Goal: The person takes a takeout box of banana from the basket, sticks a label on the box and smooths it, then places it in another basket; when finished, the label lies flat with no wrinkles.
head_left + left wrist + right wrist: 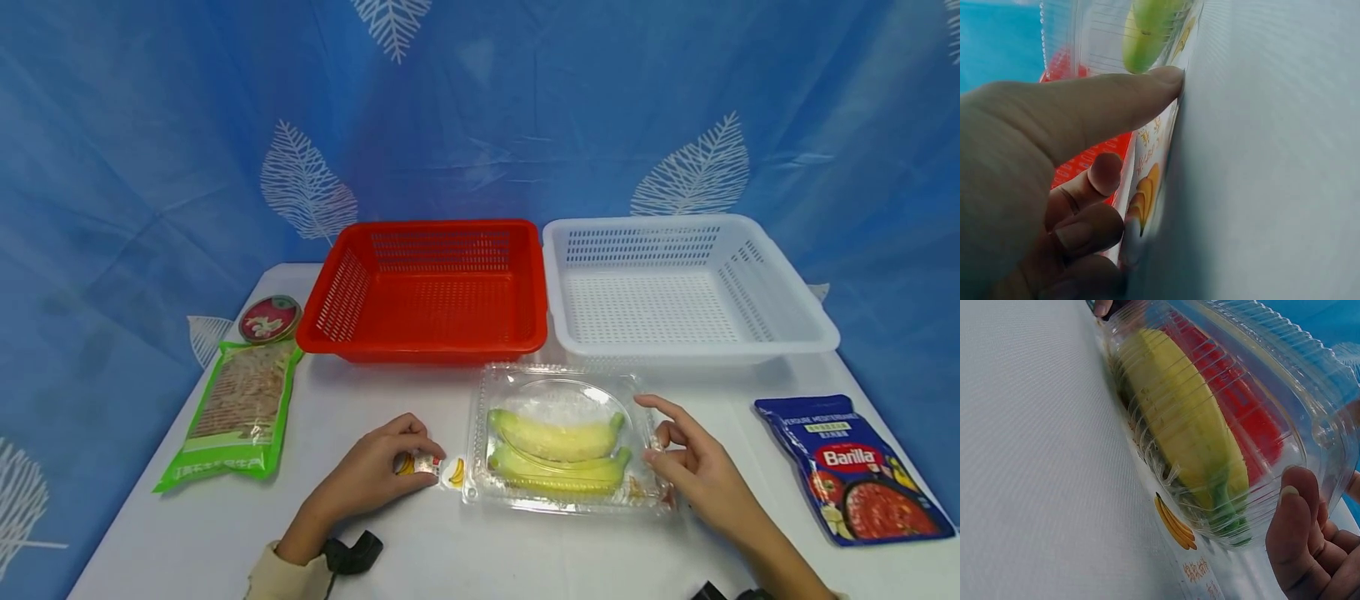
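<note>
A clear plastic clamshell container (558,492) with two bananas (558,437) inside lies at the middle front of the table. From its left side runs a white strip printed with bananas (456,473), which passes under the container. My left hand (386,467) holds the strip's left end between thumb and curled fingers; in the left wrist view the thumb (1116,103) presses along its edge. At the container's right side is my right hand (693,467), thumb and index finger spanning that edge. The right wrist view shows the thumb (1294,519) against the clear plastic wall.
Behind the container stand a red basket (442,346) and a white basket (697,346), side by side. To the left lie a green-edged food packet (236,408) and a round tin (270,318). A blue Barilla sauce pouch (855,471) lies at the right.
</note>
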{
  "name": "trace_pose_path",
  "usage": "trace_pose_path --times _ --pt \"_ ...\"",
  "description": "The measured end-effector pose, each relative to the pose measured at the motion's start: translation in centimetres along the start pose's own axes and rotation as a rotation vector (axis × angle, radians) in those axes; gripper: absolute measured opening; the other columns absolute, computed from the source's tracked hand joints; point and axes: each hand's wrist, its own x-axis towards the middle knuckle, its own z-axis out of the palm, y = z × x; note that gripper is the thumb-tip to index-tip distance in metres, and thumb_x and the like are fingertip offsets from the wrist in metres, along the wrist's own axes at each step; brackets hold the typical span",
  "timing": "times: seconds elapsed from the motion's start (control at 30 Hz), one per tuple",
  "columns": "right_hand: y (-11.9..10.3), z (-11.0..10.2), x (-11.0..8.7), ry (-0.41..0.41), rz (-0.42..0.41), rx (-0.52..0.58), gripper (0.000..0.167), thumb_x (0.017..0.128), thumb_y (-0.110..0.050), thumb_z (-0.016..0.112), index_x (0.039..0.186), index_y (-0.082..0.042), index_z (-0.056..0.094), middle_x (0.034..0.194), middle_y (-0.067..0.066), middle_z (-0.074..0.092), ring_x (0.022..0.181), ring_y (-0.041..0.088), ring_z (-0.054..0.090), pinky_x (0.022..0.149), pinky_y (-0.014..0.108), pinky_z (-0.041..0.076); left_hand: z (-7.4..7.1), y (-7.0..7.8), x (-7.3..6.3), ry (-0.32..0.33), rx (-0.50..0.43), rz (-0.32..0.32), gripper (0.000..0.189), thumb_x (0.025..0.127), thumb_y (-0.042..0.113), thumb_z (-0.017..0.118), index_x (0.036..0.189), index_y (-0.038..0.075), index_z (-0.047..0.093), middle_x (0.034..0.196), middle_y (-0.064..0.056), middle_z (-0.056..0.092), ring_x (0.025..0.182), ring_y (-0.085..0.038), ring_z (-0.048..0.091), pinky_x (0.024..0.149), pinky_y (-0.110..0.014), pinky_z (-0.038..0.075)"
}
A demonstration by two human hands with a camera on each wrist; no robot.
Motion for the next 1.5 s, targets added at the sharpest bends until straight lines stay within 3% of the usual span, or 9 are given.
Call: trace_pose_path --times 0.27,0.67,0.97,1.2,1.5 --pt "0.0 0.1 0.0 -0.005 -0.010 0.006 0.062 0.099 0.008 0.056 0.156 -0.007 0.036 0.090 0.006 0.041 0.047 0.015 0.049 0.036 0.034 0.046 0.0 -0.3 -0.1 0.030 -0.065 -0.019 0.024 0.082 0.027 0.088 0.093 0.037 0.071 0.100 0.021 0.055 0.094 -0.003 0.056 0.089 -0.029 0.052" --pt "0.0 0.2 0.1 0.001 -0.007 -0.012 0.063 0.099 0.008 0.058 0.156 -0.009 0.038 0.091 0.007 0.043 0.050 0.012 0.051 0.037 0.033 0.047 -0.2 -0.6 -0.2 0.061 -0.140 -0.001 0.013 0.089 0.026 0.081 0.094 0.036 0.074 0.095 0.010 0.054 0.080 -0.010 0.050 0.066 -0.025 0.044" --pt "0.0 0.2 0.0 -0.005 -0.003 -0.012 0.063 0.099 0.007 0.057 0.156 -0.009 0.036 0.091 0.007 0.042 0.050 0.013 0.053 0.038 0.033 0.048 -0.4 -0.5 -0.1 0.055 -0.208 -0.034 0.013 0.092 0.025 0.079 0.093 0.036 0.073 0.095 0.010 0.057 0.083 -0.012 0.052 0.070 -0.025 0.045" --pt "-0.3 0.3 0.3 -0.009 -0.005 -0.017 0.062 0.100 0.006 0.057 0.157 -0.009 0.036 0.091 0.007 0.043 0.049 0.012 0.051 0.038 0.033 0.047 -1.1 -0.5 -0.3 0.147 -0.291 -0.008 0.011 0.092 0.022 0.078 0.092 0.032 0.074 0.093 0.008 0.060 0.080 -0.013 0.053 0.069 -0.025 0.047" --pt "-0.2 0.1 0.2 -0.005 0.011 -0.033 0.062 0.100 0.006 0.057 0.157 -0.009 0.035 0.091 0.008 0.044 0.052 0.014 0.055 0.039 0.034 0.048 -2.3 -0.1 -0.3 0.282 -0.364 -0.070 0.009 0.095 0.021 0.075 0.098 0.028 0.073 0.088 0.001 0.054 0.070 -0.015 0.044 0.061 -0.025 0.040"
